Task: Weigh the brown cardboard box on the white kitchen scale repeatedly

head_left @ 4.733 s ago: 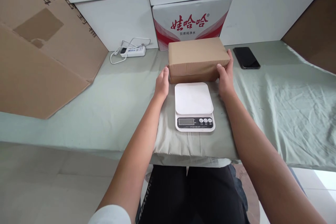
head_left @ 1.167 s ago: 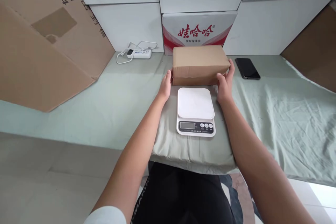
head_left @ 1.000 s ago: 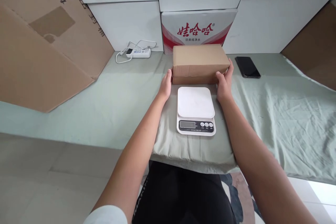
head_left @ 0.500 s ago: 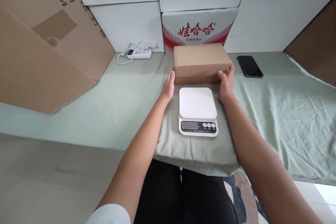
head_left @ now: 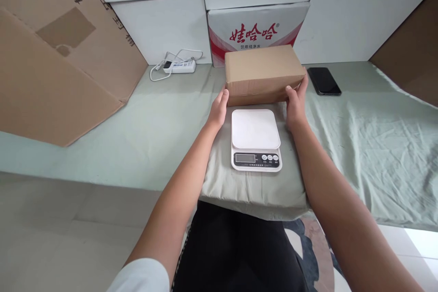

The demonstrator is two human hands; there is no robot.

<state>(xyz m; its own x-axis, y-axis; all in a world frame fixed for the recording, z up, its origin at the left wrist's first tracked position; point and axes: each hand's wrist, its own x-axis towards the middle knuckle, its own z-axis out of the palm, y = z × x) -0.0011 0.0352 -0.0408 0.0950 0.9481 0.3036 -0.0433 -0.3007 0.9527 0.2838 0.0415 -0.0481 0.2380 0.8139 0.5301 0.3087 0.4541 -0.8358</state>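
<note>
— With both palms pressed against its short ends, what have you got hold of?

— I've got the brown paper-wrapped rectangular parcel (head_left: pixel 263 71) clamped between my hands. My left hand (head_left: pixel 219 108) lies flat on its left end, thumb up near the lower front corner. My right hand (head_left: pixel 296 104) cups the right end, fingers reaching round the far corner. So the grip is a two-handed squeeze on the parcel, neither hand curled round anything else.

— Where does the parcel sit?

— Just behind the white digital kitchen scale (head_left: pixel 256 139), not on it. Its front edge runs close to the back rim of the scale's platform. Whether its underside rests on the pale green cloth-covered desk (head_left: pixel 359 137) or is raised a little, I cannot tell.

— And around it?

— Right behind the parcel stands a white carton with red Chinese lettering (head_left: pixel 255 27), set among plain white boxes. A black smartphone (head_left: pixel 323 81) lies face up on the cloth, just to the right of my right hand. To the far left, near the boxes, is a white power strip with a coiled cable (head_left: pixel 178 66). A large flattened brown cardboard sheet (head_left: pixel 58 54) leans at the left edge.
</note>
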